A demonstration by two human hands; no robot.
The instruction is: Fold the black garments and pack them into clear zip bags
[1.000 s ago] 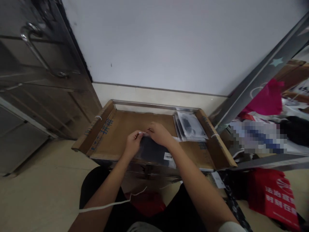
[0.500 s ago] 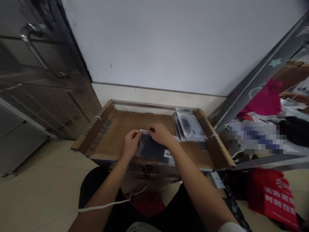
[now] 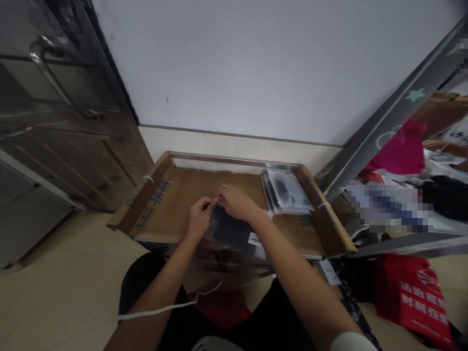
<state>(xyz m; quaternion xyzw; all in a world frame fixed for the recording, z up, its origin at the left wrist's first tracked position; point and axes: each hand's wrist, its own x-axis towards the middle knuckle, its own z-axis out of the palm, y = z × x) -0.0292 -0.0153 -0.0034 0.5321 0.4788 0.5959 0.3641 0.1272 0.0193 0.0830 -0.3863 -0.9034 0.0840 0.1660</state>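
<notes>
A clear zip bag (image 3: 231, 229) with a dark flat item inside and a white barcode label (image 3: 255, 239) lies over the front of the cardboard-lined tray (image 3: 175, 209). At the bag's top left corner, my left hand (image 3: 201, 214) pinches the edge. My right hand (image 3: 236, 201) grips the same top edge, its fingertips close against the left ones. The fingers cover the corner itself. To the right of my hands rests a stack of clear packets (image 3: 288, 190), the top one showing a dark item through the plastic.
Folded cardboard sides (image 3: 141, 192) bound the tray, with a white wall (image 3: 237, 73) behind. A metal door with a handle (image 3: 62, 83) is at left. On the right stand a cluttered shelf and a red bag (image 3: 411, 297). A white cord (image 3: 161, 312) crosses my left forearm.
My right hand has slid left along the bag's top edge until its fingertips meet those of my left hand. The left hand has barely moved.
</notes>
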